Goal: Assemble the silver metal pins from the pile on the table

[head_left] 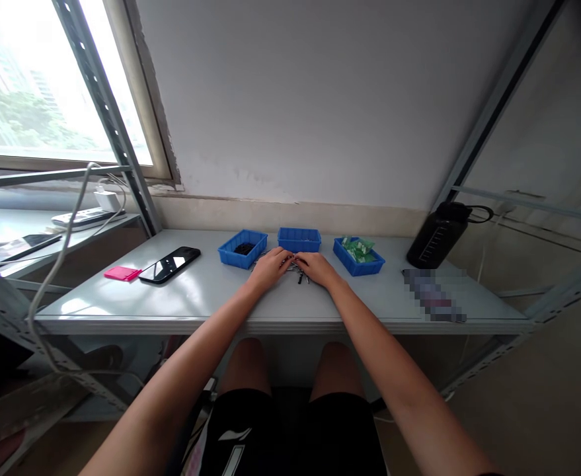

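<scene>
My left hand (272, 266) and my right hand (316, 267) meet over the middle of the table, fingertips almost touching. The fingers of both are bent and drawn together, and whatever they pinch is too small to make out. Between and below them lie loose small dark and metallic pieces (301, 278), partly covered by the hands. Just behind is a blue bin (299, 233), its contents hardly visible. To the left, another blue bin (228, 256) holds small black parts (244, 248). On the right, a third blue bin (367, 268) contains green-and-clear plastic packets (359, 249).
A black phone (170, 264) and a pink flat item (122, 273) lie on the table's left side. At the right stand a black bottle (439, 237) and a blurred-out flat object (433, 295). Metal shelf posts (109, 112) flank the table, with a white cable (67, 244) hanging at left.
</scene>
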Motion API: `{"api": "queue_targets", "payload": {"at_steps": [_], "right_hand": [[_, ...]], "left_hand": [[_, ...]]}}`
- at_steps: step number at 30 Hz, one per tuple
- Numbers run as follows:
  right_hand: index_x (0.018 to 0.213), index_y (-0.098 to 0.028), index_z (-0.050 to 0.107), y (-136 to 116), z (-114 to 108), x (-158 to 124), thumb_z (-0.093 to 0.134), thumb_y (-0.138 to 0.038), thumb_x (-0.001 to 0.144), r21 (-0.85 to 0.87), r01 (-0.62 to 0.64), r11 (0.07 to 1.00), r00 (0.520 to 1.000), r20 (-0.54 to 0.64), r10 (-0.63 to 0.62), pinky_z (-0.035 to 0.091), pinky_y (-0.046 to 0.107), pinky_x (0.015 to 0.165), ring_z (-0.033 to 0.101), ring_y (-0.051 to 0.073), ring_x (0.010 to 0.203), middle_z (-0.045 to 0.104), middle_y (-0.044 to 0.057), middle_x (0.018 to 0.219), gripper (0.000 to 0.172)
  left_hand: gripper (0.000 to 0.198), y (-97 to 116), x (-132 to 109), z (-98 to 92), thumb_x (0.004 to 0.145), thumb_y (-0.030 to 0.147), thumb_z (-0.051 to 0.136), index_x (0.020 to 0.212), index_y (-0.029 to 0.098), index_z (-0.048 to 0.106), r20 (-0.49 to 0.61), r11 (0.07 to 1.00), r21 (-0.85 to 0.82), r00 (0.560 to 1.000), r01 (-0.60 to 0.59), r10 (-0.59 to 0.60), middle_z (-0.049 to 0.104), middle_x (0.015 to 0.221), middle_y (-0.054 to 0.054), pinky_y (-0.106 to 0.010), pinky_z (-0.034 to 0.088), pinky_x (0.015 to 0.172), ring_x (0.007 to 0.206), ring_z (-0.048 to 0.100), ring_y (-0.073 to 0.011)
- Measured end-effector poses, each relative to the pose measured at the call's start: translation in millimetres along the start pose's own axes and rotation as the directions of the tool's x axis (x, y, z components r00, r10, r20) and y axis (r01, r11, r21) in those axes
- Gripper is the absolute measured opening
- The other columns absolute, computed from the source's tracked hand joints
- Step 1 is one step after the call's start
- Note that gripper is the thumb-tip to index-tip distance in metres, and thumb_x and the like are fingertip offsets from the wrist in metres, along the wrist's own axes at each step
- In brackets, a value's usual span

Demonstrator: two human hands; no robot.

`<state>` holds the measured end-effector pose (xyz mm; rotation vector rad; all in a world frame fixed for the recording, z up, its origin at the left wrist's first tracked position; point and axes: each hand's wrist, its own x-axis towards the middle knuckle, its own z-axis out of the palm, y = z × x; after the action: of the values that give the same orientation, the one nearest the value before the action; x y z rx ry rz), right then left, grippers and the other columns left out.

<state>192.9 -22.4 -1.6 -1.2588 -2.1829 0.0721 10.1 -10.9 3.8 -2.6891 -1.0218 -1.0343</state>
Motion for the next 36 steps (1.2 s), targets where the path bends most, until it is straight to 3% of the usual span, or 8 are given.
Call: {"api": "queue_targets", "payload": {"at_steps": [17, 26, 36], "right_hand": [[0.098, -0.023, 0.064, 2.8, -3.1, -1.1, 0.043, -0.027, 0.092, 0.064, -0.004, 0.998, 0.993, -0.121, 0.012, 0.043, 0.027, 0.077, 0.063, 0.019, 0.09, 0.069, 0.004, 0.097, 0.022], [0.098, -0.021, 0.062, -2.7, -1.9, 0.7, 0.043, -0.028, 0.091, 0.092, 0.049, 0.995, 0.979, -0.204, -0.03, 0.042, 0.028, 0.078, 0.061, 0.018, 0.089, 0.067, 0.005, 0.095, 0.021], [0.096, -0.022, 0.062, -6.8, -1.5, -0.1, 0.045, -0.03, 0.09, 0.105, 0.074, 0.992, 0.974, -0.219, -0.05, 0.042, 0.027, 0.075, 0.061, 0.018, 0.084, 0.067, 0.004, 0.09, 0.02]], "left_hand": [[0.023, -3.3, -0.3, 1.7, 0.093, 0.03, 0.042, 0.097, 0.019, 0.061, -0.024, 0.992, 0.065, 0.994, 0.108, -0.107, 0.059, 0.093, -0.006, -0.028, 0.045, 0.074, 0.092, 0.056, -0.0208], [0.024, -7.8, -0.7, 4.2, 0.091, 0.028, 0.044, 0.096, 0.02, 0.066, 0.065, 0.991, 0.083, 0.991, 0.109, -0.115, 0.06, 0.093, -0.006, -0.028, 0.046, 0.074, 0.09, 0.057, -0.0214], [0.027, -9.5, -0.3, 7.7, 0.09, 0.027, 0.042, 0.097, 0.021, 0.068, 0.126, 0.995, 0.061, 0.988, 0.077, -0.085, 0.062, 0.095, -0.006, -0.027, 0.047, 0.075, 0.088, 0.059, -0.0202]]}}
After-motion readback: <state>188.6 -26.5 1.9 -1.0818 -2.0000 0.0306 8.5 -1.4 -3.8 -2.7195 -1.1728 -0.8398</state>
